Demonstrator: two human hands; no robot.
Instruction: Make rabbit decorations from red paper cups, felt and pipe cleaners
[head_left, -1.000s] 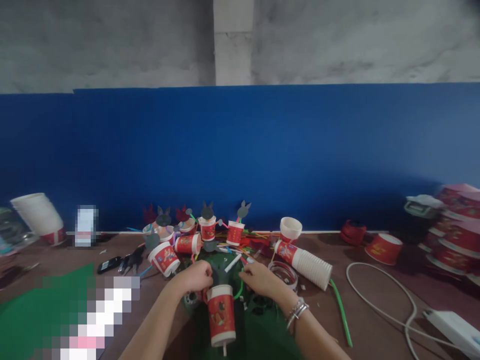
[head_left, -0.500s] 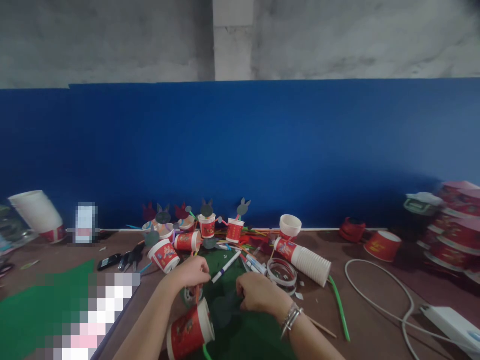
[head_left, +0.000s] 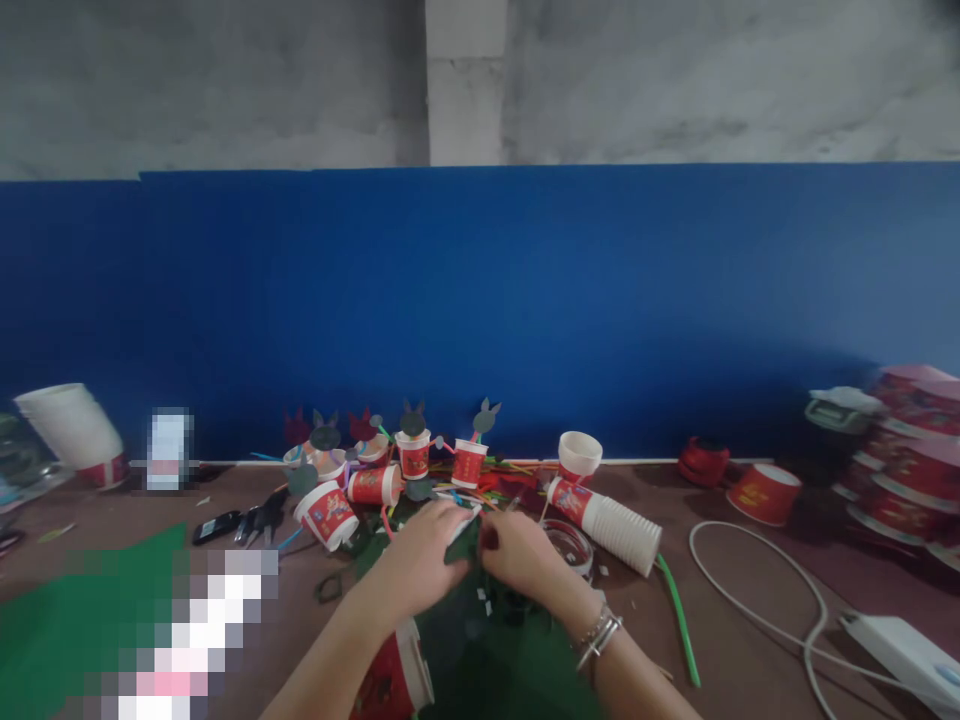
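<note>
Red paper cup (head_left: 391,678) and dark green sheet (head_left: 525,672) meet nearest the wearer: the cup lies tipped on its side at the sheet's left side, its near part cut off by the frame. The left forearm (head_left: 337,645) crosses over or beside it, and I can't tell whether they touch; were it to swing inward, the round wall could roll or dent, as I see nothing bracing it. As for direction, the cup's white end points right, in over the sheet and slightly toward its far side, with the long axis on that same shallow slant. Above the sheet's far half, the left hand (head_left: 424,560) is half spread, thumb apart from the fingers. Across from it, the right hand (head_left: 521,555) is curled inward; whether it pinches anything is hidden. Between them, also over the far half, a white pen (head_left: 463,523) shows, partly covered; a careless sweep could knock it away. White scraps (head_left: 481,596) on the sheet might cling to the fingers.
</note>
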